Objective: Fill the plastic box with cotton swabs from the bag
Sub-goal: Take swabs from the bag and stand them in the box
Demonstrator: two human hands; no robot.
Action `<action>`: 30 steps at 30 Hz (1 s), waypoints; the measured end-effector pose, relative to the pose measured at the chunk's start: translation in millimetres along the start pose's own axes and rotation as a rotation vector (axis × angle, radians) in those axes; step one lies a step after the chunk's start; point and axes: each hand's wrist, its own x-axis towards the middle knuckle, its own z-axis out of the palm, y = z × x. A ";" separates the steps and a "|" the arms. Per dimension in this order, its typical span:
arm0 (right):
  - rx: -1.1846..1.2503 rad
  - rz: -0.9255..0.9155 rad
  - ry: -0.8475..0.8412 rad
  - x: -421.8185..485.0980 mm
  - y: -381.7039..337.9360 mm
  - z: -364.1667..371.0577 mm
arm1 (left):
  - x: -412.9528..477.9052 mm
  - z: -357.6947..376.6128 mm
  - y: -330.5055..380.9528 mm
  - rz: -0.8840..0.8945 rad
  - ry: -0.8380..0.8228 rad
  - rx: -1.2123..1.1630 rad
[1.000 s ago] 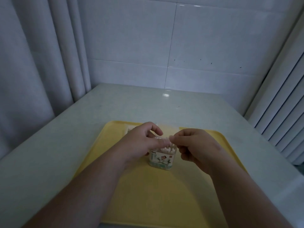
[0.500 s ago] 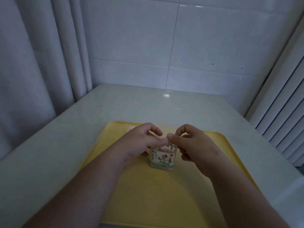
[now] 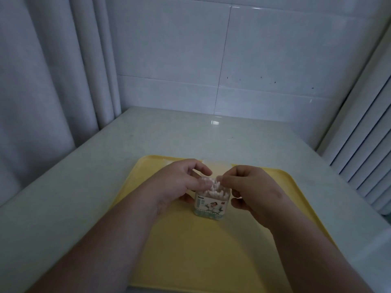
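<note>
Plastic box [image 3: 211, 205] upright on yellow tray [image 3: 190, 250], packed with cotton swabs [image 3: 213, 190]

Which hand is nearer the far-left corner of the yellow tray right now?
Left. The left hand sits nearer that corner of the yellow tray; the right hand is across the plastic box.

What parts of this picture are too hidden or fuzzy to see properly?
Head view only:
- Bag: just a pale strip shows behind both hands.
- Plastic box: its top rim is covered by the left hand and right hand; the label print is too small to read.
- Cotton swabs: blurred, uncountable.
- Yellow tray: forearms cover its near edge.
</note>
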 end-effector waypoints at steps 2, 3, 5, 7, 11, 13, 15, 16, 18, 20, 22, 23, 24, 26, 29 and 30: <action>0.018 0.011 -0.004 1.0 -0.2 -1.1 | 2.2 0.7 -0.8 0.013 0.017 0.011; 0.031 0.015 -0.007 1.6 0.2 -1.5 | 2.5 0.9 -1.0 0.018 0.021 0.014; 0.051 0.011 -0.026 1.9 1.6 -1.8 | 2.4 0.8 -1.3 0.020 0.021 0.013; 0.066 0.000 -0.054 0.8 2.3 -2.1 | 0.9 0.1 0.2 0.008 0.012 0.015; 0.089 0.006 -0.086 -1.8 0.1 -5.5 | -1.2 -2.1 3.0 -0.030 -0.004 -0.035; 0.050 -0.002 -0.077 -2.5 -0.1 -4.8 | -0.5 -1.1 2.5 -0.027 0.010 -0.029; 0.046 0.004 -0.067 -2.0 0.4 -3.3 | 0.3 1.0 2.0 -0.014 0.028 -0.014; 0.054 0.012 -0.068 -1.2 0.8 -2.9 | 1.1 2.2 1.7 -0.009 0.036 -0.013; 0.075 0.038 -0.080 0.5 0.4 -2.3 | 2.4 3.6 1.5 -0.009 0.056 -0.009; 0.104 0.061 -0.099 1.6 -0.2 -1.2 | 2.5 5.1 2.0 -0.008 0.069 -0.002; 0.125 0.068 -0.113 1.8 -0.2 -0.7 | 2.1 6.3 2.1 -0.007 0.077 0.004; 0.133 0.066 -0.119 1.4 0.4 -1.2 | 1.9 6.9 1.6 -0.010 0.082 0.005; 0.142 0.061 -0.127 1.4 1.3 -1.6 | 1.9 7.5 1.2 -0.013 0.086 0.002; 0.153 0.050 -0.137 0.7 2.8 -2.0 | 1.9 7.9 1.2 -0.013 0.095 -0.012; 0.152 0.040 -0.130 0.4 3.0 -0.2 | 1.1 9.2 2.3 -0.001 0.115 -0.008; 0.149 0.038 -0.123 0.6 2.9 0.3 | 0.9 9.7 2.0 0.004 0.119 0.001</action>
